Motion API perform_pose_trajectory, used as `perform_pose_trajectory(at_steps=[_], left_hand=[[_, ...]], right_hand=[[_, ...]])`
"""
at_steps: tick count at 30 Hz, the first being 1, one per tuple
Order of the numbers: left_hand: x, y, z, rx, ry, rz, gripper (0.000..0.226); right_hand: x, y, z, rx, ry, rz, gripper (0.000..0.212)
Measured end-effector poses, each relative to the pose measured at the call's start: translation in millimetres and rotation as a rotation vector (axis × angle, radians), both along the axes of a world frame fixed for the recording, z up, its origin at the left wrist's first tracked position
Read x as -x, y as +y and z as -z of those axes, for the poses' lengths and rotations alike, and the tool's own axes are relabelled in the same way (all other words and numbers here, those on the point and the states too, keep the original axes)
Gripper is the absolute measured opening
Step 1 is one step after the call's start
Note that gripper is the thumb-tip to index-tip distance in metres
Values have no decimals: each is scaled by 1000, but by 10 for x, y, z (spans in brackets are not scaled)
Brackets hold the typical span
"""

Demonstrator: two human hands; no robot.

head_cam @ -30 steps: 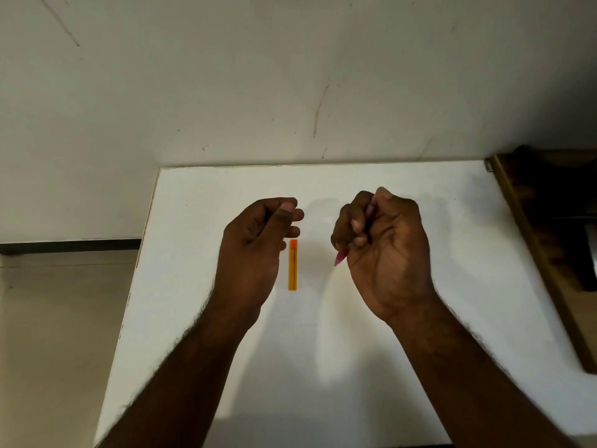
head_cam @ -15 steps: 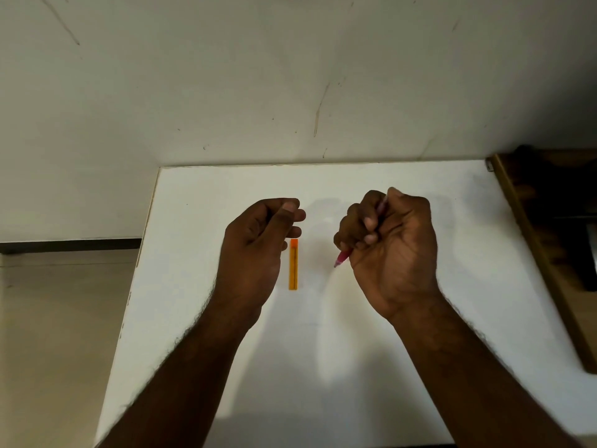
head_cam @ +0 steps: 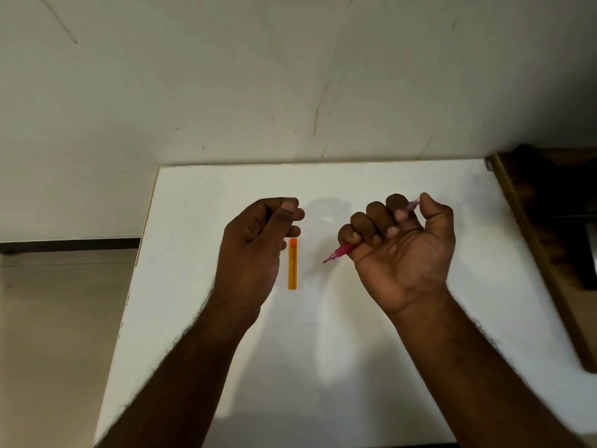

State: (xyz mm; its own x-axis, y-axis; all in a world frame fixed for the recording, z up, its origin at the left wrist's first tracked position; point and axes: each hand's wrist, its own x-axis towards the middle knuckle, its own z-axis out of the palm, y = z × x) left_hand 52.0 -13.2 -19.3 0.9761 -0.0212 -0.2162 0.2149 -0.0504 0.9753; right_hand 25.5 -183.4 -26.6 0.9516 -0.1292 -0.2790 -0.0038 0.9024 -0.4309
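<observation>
My right hand (head_cam: 403, 250) is turned palm-up above the white table (head_cam: 371, 367), its fingers curled round a pink mechanical pencil (head_cam: 342, 251). The pencil's tip points down-left and its back end pokes out by the thumb. A slim orange lead case (head_cam: 292, 265) lies flat on the table between my hands, lengthwise away from me. My left hand (head_cam: 255, 247) hovers just left of the case without touching it. Its fingers are curled and the thumb lies against the forefinger. Nothing shows between them.
The table's far edge meets a pale scuffed wall (head_cam: 290, 76). Tiled floor (head_cam: 58, 318) lies beyond the table's left edge. A dark wooden piece of furniture (head_cam: 549, 237) borders the table on the right.
My right hand has rolled from knuckles-up to palm-up and drifted slightly right, still gripping the pencil. My left hand and the orange case have stayed put.
</observation>
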Motion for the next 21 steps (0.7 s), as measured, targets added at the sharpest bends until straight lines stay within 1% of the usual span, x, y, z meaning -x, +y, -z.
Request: perform_pose_trajectory(at_steps=[2, 6, 13, 18, 21], left_hand=[[0, 3, 2, 3, 0, 1, 17], [0, 0, 4, -3, -4, 1, 17], [0, 3, 4, -7, -4, 0, 17], [-2, 3, 5, -4, -7, 0, 17], [0, 5, 11, 2, -5, 2, 17]], right_hand=[[-3, 3, -1, -3, -2, -5, 34], [-7, 18, -3, -2, 1, -29, 41], [-6, 31, 1, 5, 23, -40, 42], [5, 28, 0, 24, 21, -23, 34], [2, 18, 5, 11, 27, -20, 41]])
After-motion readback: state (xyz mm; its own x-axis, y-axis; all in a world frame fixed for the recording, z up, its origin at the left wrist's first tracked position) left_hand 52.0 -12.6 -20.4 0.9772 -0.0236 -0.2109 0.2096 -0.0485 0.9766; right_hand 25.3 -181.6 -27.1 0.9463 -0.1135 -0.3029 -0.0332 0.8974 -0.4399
